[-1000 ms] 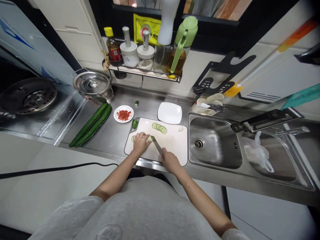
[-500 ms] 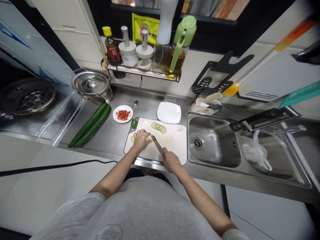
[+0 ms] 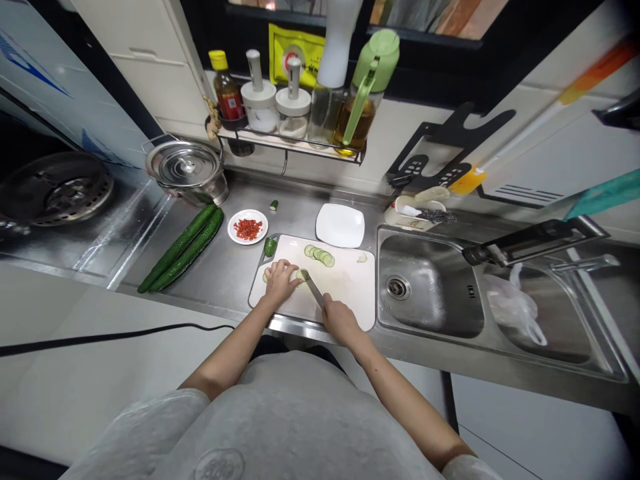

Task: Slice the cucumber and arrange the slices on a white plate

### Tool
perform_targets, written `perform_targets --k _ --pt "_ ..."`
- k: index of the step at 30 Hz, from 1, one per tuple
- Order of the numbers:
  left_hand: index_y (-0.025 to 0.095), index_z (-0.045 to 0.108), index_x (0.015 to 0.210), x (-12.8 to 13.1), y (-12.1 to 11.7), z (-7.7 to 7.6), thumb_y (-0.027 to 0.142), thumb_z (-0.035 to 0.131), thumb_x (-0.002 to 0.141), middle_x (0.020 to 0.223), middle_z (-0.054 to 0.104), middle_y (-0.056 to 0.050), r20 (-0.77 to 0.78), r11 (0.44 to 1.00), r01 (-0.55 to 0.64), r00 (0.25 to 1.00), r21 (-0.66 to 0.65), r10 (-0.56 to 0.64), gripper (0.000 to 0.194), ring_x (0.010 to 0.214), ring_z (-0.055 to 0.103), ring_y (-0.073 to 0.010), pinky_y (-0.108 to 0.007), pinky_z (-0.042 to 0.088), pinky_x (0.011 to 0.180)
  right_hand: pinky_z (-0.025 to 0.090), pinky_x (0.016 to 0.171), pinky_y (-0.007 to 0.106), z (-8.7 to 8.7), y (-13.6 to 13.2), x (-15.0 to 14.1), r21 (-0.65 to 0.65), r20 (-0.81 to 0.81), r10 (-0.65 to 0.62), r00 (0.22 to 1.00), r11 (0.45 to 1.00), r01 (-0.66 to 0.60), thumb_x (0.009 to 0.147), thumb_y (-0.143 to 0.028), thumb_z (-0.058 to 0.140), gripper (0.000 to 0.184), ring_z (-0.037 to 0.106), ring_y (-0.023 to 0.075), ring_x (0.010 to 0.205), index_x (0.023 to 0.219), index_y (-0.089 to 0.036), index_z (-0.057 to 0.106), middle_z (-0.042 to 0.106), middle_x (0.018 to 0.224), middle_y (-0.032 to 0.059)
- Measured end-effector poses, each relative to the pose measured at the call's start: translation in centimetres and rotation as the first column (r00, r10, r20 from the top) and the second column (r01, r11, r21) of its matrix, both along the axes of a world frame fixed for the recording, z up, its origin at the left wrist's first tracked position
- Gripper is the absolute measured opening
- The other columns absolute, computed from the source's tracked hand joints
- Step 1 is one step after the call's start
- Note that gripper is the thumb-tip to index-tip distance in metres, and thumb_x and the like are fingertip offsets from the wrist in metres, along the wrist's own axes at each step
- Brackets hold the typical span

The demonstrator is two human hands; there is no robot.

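Note:
My left hand (image 3: 281, 280) is closed over a pale, peeled-looking piece of cucumber (image 3: 300, 274) on the white cutting board (image 3: 345, 290), fingers curled on top of it. In my right hand (image 3: 341, 319) is the handle of a knife (image 3: 314, 288); its blade points up and left, its tip at the cut end of the piece. Behind the hands, a row of overlapping cucumber slices (image 3: 319, 255) lies on the board. A green cucumber chunk (image 3: 270, 247) sits at the board's upper left corner. A small pale scrap (image 3: 361, 258) is near the right edge.
Two whole cucumbers (image 3: 183, 252) lie on the counter at left, by a lidded steel pot (image 3: 187, 167). A plate of chopped red pieces (image 3: 248, 227) and a white square plate (image 3: 340, 225) stand behind the board. The sink (image 3: 430, 287) is at right, a condiment rack (image 3: 295, 139) above.
The view has shifted slightly. The knife tip has moved a little at the cut end of the cucumber piece; both hands keep their holds.

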State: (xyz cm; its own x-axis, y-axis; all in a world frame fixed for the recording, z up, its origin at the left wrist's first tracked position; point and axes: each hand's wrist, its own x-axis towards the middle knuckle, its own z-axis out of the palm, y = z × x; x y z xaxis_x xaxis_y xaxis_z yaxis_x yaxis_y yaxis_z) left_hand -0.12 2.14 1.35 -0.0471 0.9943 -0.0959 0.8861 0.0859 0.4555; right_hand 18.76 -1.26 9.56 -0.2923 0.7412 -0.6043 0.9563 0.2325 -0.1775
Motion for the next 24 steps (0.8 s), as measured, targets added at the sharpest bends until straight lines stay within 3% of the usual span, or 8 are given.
perform_targets --k 24 --pt "0.032 0.063 0.110 -0.02 0.22 0.24 0.048 0.062 0.080 0.119 0.048 -0.007 -0.001 1.000 0.024 1.000 -0.003 -0.024 0.035 0.111 0.040 -0.0263 -0.042 0.026 0.092 0.038 0.065 0.028 -0.02 0.67 0.33 -0.011 0.018 0.062 0.998 0.998 -0.062 0.091 -0.015 0.035 0.024 0.063 0.0220 0.084 0.113 -0.016 0.041 0.065 0.090 0.0114"
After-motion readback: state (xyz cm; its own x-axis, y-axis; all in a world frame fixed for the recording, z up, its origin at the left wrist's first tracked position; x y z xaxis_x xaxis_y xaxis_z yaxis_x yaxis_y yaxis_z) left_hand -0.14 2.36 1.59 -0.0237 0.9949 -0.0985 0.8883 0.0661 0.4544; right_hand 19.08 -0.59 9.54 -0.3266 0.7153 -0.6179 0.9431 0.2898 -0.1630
